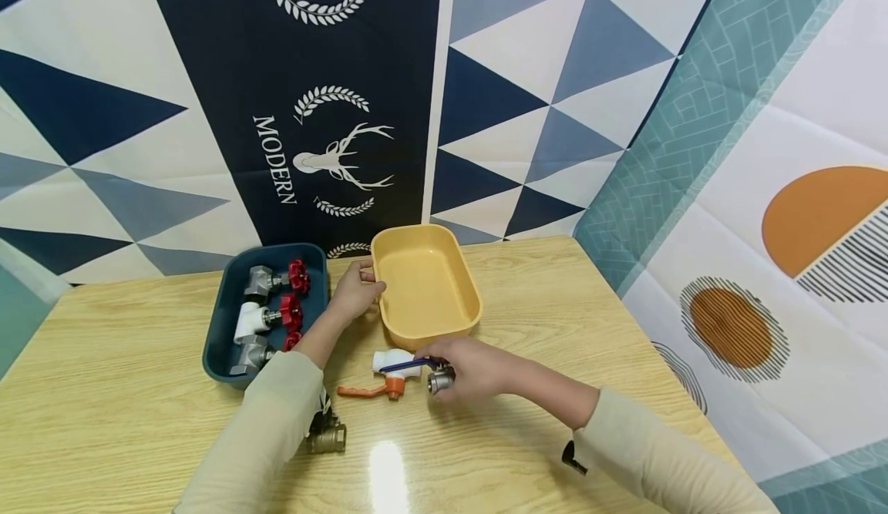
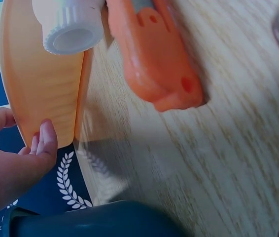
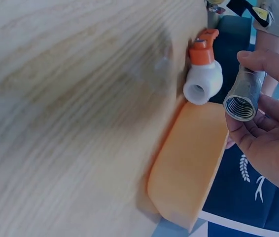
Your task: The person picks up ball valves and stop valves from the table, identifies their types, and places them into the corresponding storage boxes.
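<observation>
My left hand (image 1: 356, 292) is at the left side of a yellow plastic basin (image 1: 426, 283), holding its rim between thumb and fingers; the fingers lie against the outer wall in the left wrist view. In front of the basin, my right hand (image 1: 475, 367) grips a silver metal ball valve (image 1: 440, 379) with a blue lever, just above the table. Its threaded opening faces the camera in the right wrist view. A white plastic ball valve (image 1: 398, 364) with an orange handle (image 1: 364, 391) lies on the table between my hands, left of the metal valve.
A dark blue basin (image 1: 216, 344) at the left holds several valves with red handwheels (image 1: 291, 310). Beside my left sleeve a brass valve (image 1: 327, 438) lies partly hidden. The wood-grain table (image 1: 541, 290) ends at a patterned wall covering behind.
</observation>
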The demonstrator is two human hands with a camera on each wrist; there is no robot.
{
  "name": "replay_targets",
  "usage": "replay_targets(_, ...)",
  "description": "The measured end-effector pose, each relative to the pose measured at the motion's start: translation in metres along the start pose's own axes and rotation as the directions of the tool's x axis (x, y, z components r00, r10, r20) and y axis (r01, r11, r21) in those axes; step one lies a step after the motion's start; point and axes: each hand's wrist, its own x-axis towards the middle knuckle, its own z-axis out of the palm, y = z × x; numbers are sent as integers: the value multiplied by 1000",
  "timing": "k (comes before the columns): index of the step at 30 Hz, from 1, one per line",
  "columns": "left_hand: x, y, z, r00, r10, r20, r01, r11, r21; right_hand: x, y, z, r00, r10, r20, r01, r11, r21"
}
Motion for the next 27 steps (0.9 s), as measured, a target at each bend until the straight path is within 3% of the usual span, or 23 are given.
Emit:
replay_targets(8, -1, 0, -1, 1000, 6, 0, -6, 1000, -1, 1, 3, -12, 999, 3, -54, -5, 999, -37)
replay_targets(15, 0, 2, 0, 1000, -22, 10, 22, 1000, 17, 1, 7, -19, 998, 35, -50, -36, 999, -11)
replay_targets(27, -1, 2, 0, 1000, -17, 5, 16, 1000, 22, 2, 15, -28, 997, 58, -54, -60, 998, -26)
